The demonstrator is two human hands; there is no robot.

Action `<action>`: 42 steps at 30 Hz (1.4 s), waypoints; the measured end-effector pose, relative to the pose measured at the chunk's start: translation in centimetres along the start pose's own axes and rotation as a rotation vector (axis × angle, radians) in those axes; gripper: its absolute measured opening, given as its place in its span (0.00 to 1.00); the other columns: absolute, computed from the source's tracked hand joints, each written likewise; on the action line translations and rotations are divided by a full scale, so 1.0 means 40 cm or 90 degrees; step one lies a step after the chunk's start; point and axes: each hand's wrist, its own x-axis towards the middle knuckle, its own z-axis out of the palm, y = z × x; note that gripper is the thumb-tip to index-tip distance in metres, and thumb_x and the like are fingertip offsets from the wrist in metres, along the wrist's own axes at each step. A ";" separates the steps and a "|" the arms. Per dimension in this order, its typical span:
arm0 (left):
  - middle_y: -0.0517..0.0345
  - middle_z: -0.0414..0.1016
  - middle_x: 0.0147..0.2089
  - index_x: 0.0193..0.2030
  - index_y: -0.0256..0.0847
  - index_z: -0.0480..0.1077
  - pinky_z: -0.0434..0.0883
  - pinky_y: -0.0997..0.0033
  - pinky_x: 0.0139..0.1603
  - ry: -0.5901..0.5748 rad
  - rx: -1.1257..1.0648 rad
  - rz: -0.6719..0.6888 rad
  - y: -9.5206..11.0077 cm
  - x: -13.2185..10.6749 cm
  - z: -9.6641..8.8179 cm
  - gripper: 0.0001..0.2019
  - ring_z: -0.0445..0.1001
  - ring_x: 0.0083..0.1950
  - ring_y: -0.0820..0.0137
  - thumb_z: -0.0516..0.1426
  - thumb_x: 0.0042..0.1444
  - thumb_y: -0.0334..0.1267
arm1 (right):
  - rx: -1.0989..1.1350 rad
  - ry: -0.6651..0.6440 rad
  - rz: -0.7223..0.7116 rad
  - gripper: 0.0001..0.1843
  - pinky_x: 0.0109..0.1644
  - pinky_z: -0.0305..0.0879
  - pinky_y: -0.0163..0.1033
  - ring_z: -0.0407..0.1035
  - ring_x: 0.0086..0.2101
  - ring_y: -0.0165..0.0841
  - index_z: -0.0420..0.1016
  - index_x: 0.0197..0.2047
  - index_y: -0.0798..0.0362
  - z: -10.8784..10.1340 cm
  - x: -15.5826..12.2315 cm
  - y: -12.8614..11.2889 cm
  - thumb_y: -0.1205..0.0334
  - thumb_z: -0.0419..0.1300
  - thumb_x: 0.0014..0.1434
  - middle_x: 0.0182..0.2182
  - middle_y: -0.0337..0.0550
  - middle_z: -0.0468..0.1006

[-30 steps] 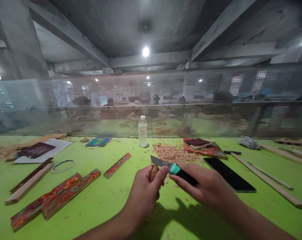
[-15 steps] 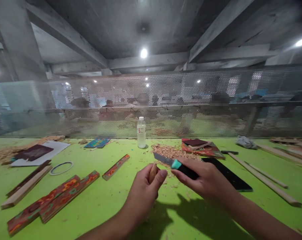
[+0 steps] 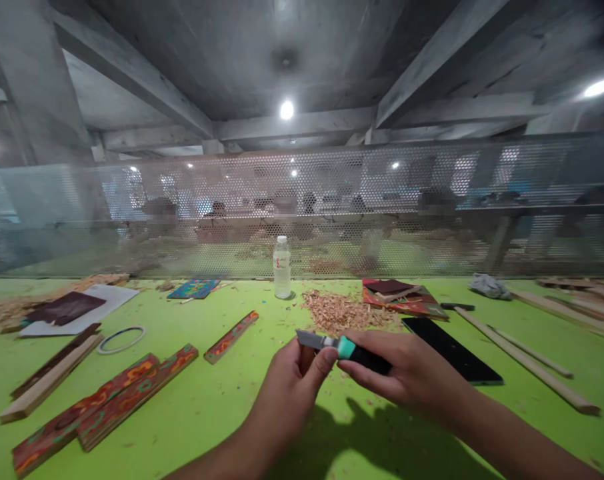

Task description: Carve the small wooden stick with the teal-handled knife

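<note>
My right hand [image 3: 407, 373] grips a utility knife [image 3: 345, 348] with a black handle and teal collar, its blade pointing left. My left hand [image 3: 289, 393] is closed around a small wooden piece [image 3: 308, 355], of which only the tip shows, with the thumb pressed up against the knife just behind the blade. Both hands hover over the green table [image 3: 222, 407] at its middle, in front of a pile of wood shavings [image 3: 345, 311].
Painted wooden strips [image 3: 107, 403] and plain slats [image 3: 49, 377] lie at the left beside a ring [image 3: 121, 338]. A plastic bottle [image 3: 282, 267] stands by the mesh screen [image 3: 332, 207]. A black slab [image 3: 449, 349], long sticks [image 3: 522, 360] and stacked boards [image 3: 399, 297] lie at the right.
The knife has dropped back onto the wooden piece after lifting off it to the right, and my left thumb is again against the knife. The hands sit slightly lower in the view.
</note>
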 end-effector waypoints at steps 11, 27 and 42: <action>0.70 0.50 0.22 0.26 0.44 0.56 0.50 0.71 0.27 0.040 0.077 0.026 0.015 0.002 -0.007 0.26 0.51 0.25 0.74 0.56 0.66 0.59 | -0.071 0.104 0.022 0.17 0.34 0.70 0.37 0.81 0.34 0.36 0.77 0.52 0.50 0.034 -0.013 -0.012 0.49 0.55 0.72 0.38 0.43 0.86; 0.72 0.48 0.23 0.29 0.44 0.56 0.50 0.71 0.26 -0.002 0.089 0.033 0.006 0.001 -0.008 0.23 0.50 0.23 0.75 0.53 0.70 0.57 | -0.080 0.134 0.104 0.20 0.37 0.72 0.40 0.82 0.37 0.40 0.79 0.49 0.51 0.031 -0.005 0.026 0.44 0.55 0.71 0.40 0.46 0.87; 0.70 0.49 0.26 0.43 0.43 0.64 0.53 0.76 0.21 -0.022 -0.056 0.045 0.013 -0.007 -0.003 0.24 0.48 0.23 0.74 0.40 0.74 0.60 | -0.044 0.004 0.168 0.21 0.34 0.66 0.41 0.77 0.32 0.38 0.78 0.43 0.49 0.056 0.004 0.040 0.44 0.52 0.71 0.34 0.44 0.84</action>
